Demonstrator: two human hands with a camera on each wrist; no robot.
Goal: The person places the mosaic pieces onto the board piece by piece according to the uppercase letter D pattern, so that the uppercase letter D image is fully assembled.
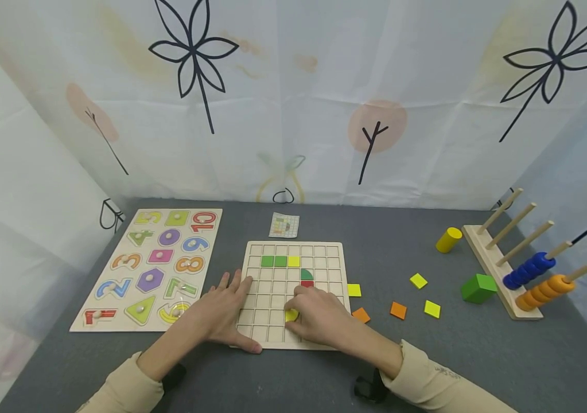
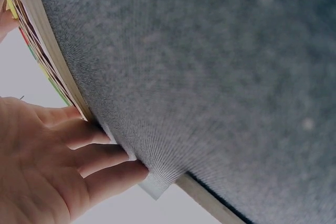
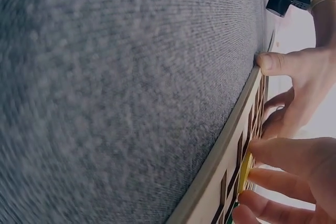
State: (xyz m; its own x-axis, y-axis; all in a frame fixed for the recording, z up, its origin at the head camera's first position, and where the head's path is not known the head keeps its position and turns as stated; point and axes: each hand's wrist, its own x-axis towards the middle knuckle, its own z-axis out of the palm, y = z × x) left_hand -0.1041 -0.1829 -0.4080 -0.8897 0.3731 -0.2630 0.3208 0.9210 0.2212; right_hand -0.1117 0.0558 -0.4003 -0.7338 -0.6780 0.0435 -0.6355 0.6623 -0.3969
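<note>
The wooden grid board (image 1: 294, 293) lies flat on the grey felt tabletop (image 1: 427, 355), and everything here is placed from it. Bare felt runs along the board's near edge, between the two sleeves. More open felt lies beyond the loose tiles on its right.

The left hand (image 1: 223, 312) rests on the board's left edge with its fingers spread and straight, and its thumb lies along the near edge; it holds nothing. The right hand (image 1: 319, 315) lies on the near middle of the board, and its grip pinches a yellow piece (image 1: 291, 315) at the fingertips. The piece looks flat with a rounded outline and sits on a cell in the board's near rows. The right wrist view shows its thin yellow edge against the grid ribs.

The board is pale wood, cut into square cells by raised ribs. Two green squares (image 1: 273, 261) and a yellow square (image 1: 294, 261) fill cells in its second row from the far side. A green quarter-round (image 1: 306, 275) sits just above the right hand.

Left of the board lies a number puzzle (image 1: 154, 267). A small pattern card (image 1: 284, 225) lies beyond its far edge. To its right lie loose yellow and orange tiles (image 1: 399, 310), then a green cube (image 1: 478, 288), a yellow cylinder (image 1: 449, 240) and a peg rack (image 1: 510, 275) with rings.
</note>
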